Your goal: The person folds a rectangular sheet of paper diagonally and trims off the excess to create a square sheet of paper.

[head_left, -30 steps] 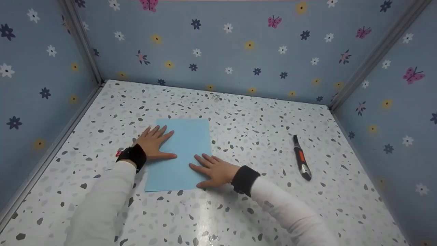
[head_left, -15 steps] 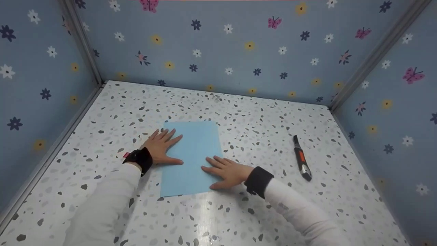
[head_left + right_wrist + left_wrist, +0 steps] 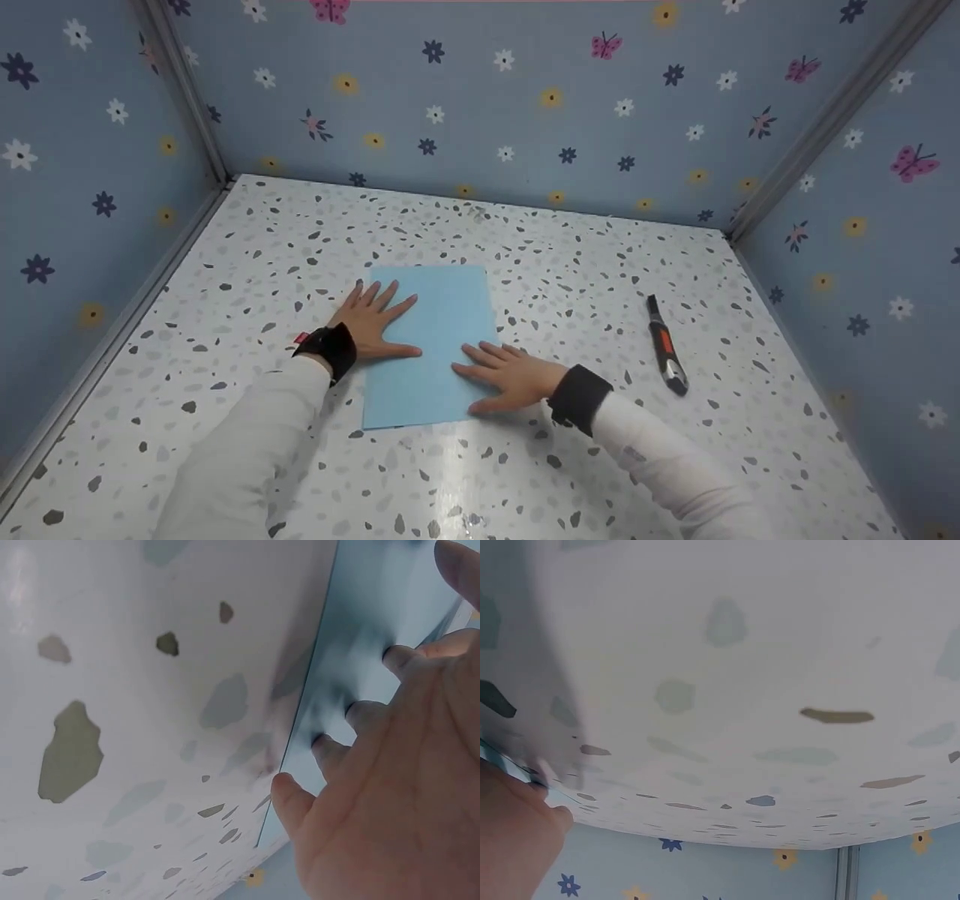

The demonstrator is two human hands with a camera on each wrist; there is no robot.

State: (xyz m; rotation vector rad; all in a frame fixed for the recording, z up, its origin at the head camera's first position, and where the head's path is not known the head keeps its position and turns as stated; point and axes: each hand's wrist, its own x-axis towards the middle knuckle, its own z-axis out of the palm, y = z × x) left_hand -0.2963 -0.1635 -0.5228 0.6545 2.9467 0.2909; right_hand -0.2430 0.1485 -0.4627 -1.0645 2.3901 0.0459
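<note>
A light blue sheet of paper (image 3: 442, 315) lies flat on the speckled white table, left of the middle in the head view. My left hand (image 3: 373, 322) rests on its left edge with the fingers spread and the thumb pointing inward. On the lower right edge lies my right hand (image 3: 514, 377), fingers spread, fingertips touching the paper. The right wrist view shows the fingers of that hand (image 3: 397, 757) bent slightly down onto the blue sheet (image 3: 352, 637). Only part of the left hand (image 3: 517, 832) enters the left wrist view.
A black and orange utility knife (image 3: 666, 345) lies on the table (image 3: 585, 262) to the right of the paper. Blue flowered panels (image 3: 480, 97) stand along the back and both sides, with grey metal strips in the corners.
Both hands have slid the blue paper to the right across the table, and it sits straighter. Most of that shift came in the first half second. The utility knife has stayed put.
</note>
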